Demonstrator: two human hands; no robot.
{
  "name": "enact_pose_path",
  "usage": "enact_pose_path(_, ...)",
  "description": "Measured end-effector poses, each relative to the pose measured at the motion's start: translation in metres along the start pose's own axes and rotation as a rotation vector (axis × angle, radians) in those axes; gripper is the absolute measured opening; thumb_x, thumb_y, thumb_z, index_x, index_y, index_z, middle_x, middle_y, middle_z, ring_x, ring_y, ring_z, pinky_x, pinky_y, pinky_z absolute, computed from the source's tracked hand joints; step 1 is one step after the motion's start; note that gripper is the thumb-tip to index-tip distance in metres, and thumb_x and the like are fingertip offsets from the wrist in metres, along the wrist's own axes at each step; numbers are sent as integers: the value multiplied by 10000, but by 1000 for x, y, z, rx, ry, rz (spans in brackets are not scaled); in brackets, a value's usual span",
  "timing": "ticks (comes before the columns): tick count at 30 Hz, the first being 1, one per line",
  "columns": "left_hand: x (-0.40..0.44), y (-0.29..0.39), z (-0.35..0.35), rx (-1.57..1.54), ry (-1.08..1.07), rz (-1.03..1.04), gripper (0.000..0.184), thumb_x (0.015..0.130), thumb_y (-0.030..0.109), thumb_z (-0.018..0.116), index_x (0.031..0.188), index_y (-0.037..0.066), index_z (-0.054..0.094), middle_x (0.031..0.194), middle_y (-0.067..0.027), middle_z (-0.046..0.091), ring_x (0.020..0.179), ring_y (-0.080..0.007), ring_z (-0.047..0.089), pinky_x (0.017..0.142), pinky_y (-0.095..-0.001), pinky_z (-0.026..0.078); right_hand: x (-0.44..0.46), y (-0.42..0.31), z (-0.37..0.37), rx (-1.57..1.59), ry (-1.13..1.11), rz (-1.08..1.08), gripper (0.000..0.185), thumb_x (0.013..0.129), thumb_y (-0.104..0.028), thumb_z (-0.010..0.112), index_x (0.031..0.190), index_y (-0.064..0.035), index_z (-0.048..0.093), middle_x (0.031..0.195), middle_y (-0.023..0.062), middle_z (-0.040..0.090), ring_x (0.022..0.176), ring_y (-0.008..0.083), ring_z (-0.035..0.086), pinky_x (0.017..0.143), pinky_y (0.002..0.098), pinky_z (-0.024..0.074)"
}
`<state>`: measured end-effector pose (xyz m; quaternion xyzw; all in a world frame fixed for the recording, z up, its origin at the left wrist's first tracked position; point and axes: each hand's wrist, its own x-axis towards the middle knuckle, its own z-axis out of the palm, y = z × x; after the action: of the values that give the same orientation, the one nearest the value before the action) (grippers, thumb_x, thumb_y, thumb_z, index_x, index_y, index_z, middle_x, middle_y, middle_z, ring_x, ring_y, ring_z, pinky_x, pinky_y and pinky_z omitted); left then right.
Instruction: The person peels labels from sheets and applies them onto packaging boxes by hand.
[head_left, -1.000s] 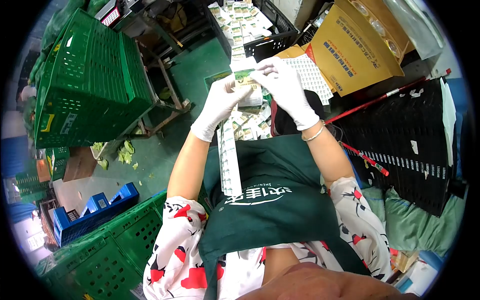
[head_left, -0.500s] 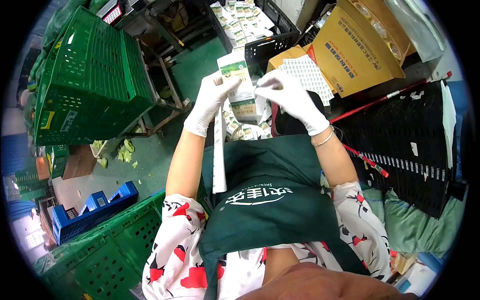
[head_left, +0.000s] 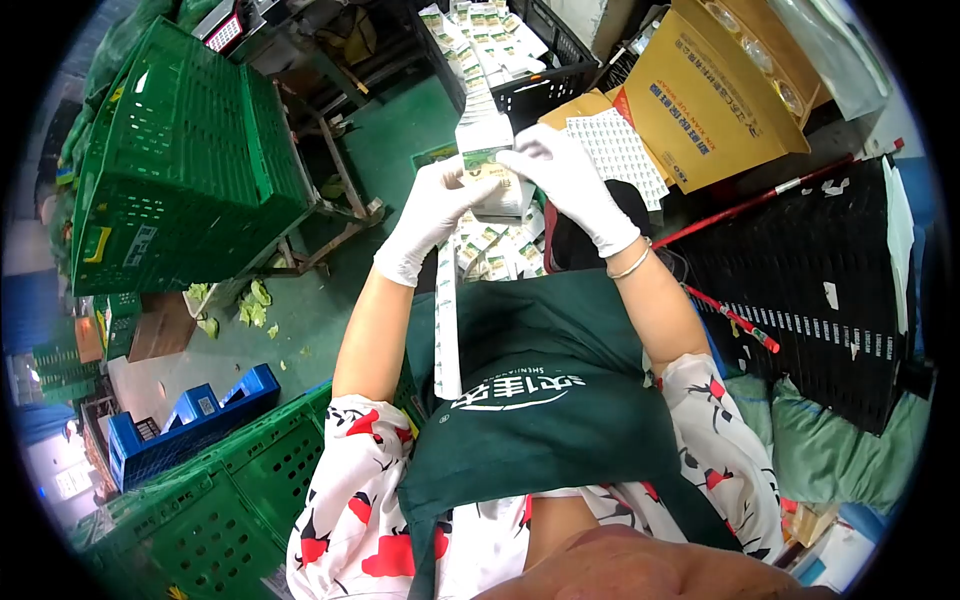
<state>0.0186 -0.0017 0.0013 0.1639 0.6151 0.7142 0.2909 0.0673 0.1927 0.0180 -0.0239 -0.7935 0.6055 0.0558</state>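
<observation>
White gloves cover both hands. My left hand [head_left: 435,212] is closed on the left side of a green-and-white printed packet strip [head_left: 487,160], and a long white sticker strip [head_left: 446,330] hangs below it over the dark green apron. My right hand [head_left: 568,182] has its fingertips pinched at the strip's right edge; whether they hold the packet or something small is hidden. The strip runs up from my hands to a black crate [head_left: 545,92] full of similar packets. More loose packets [head_left: 497,250] lie beneath my hands.
Green crates [head_left: 170,170] are stacked at the left, with a blue crate [head_left: 195,425] below. A cardboard box [head_left: 690,105] and a sticker sheet [head_left: 617,155] are at the upper right. Black crates [head_left: 800,290] stand right, behind a red pole [head_left: 735,325].
The packet strip first came down unfolded between my hands, then folded up again. My right hand moved away from it and came back to its edge. The sticker strip swung slightly.
</observation>
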Motion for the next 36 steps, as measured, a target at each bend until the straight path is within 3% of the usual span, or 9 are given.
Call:
enact_pose_path(4, 4, 8, -9, -142, 93, -8, 259, 926, 152, 676, 1116, -24, 680, 984, -29, 706, 887, -74, 628, 809, -225, 500, -16, -14, -15, 78, -447, 185, 172, 924, -188, 682, 928, -21, 641, 723, -2, 629, 676, 62, 605, 627, 208, 470)
enact_pose_path(7, 10, -2, -17, -78, 83, -8, 261, 920, 137, 679, 1126, -23, 678, 1008, -46, 710, 900, -84, 633, 826, -247, 506, -21, -23, -20, -239, -288, 118, 152, 910, -166, 688, 958, -26, 652, 776, 9, 641, 736, 85, 620, 667, 223, 484)
enact_pose_path(10, 7, -2, -5, 13, 53, 10, 272, 911, 130, 686, 1136, -23, 674, 1027, -51, 710, 902, -91, 637, 834, -260, 510, -12, -12, -26, 96, -32, -31, 245, 865, -78, 710, 1091, -23, 636, 1097, 62, 631, 974, 120, 617, 844, 271, 510)
enact_pose_path(18, 7, -5, 8, -6, -49, 6, 273, 908, 130, 702, 1139, -15, 677, 1005, -25, 704, 847, -64, 614, 766, -237, 493, 8, -12, 7, -78, 61, -272, 320, 840, 43, 636, 1151, -8, 576, 1110, 79, 603, 1011, 165, 629, 889, 300, 525)
enact_pose_path(22, 9, -9, 3, 44, -40, 4, 275, 914, 121, 682, 1143, -30, 670, 1024, -44, 705, 881, -76, 630, 791, -239, 508, 4, -20, 8, -759, 357, -340, 454, 787, -206, 790, 1148, -20, 585, 1105, 130, 604, 1021, 259, 617, 889, 350, 507)
enact_pose_path(24, 11, -12, 1, 41, 21, 29, 271, 919, 113, 670, 1144, -38, 668, 1029, -54, 707, 892, -82, 637, 800, -242, 515, 11, -5, -4, -687, 443, -183, 517, 787, -301, 810, 1151, -8, 591, 1104, 132, 614, 1010, 261, 607, 886, 350, 498)
enact_pose_path(28, 23, -11, -5, 24, 256, 140, 252, 923, 93, 650, 1134, -42, 674, 1020, -67, 713, 860, -95, 650, 784, -246, 521, -19, -9, -6, -34, 128, 40, 439, 819, -246, 798, 1137, -11, 608, 967, 73, 648, 903, 140, 615, 819, 275, 508)
enact_pose_path(32, 34, -12, -3, 161, 489, 270, 234, 938, 120, 635, 1083, -56, 689, 958, -66, 724, 831, -77, 628, 740, -235, 502, -59, -23, 24, -114, -281, 69, 377, 845, -301, 769, 1045, -5, 650, 874, 67, 662, 767, 117, 626, 750, 268, 525)
enact_pose_path(36, 27, 0, -7, 13, 558, 219, 250, 977, 143, 600, 1134, -43, 662, 967, -55, 712, 825, -68, 602, 740, -220, 474, -53, -18, 14, -90, -211, 119, 263, 878, -187, 718, 1035, 18, 669, 805, 49, 681, 707, 65, 582, 711, 242, 508)
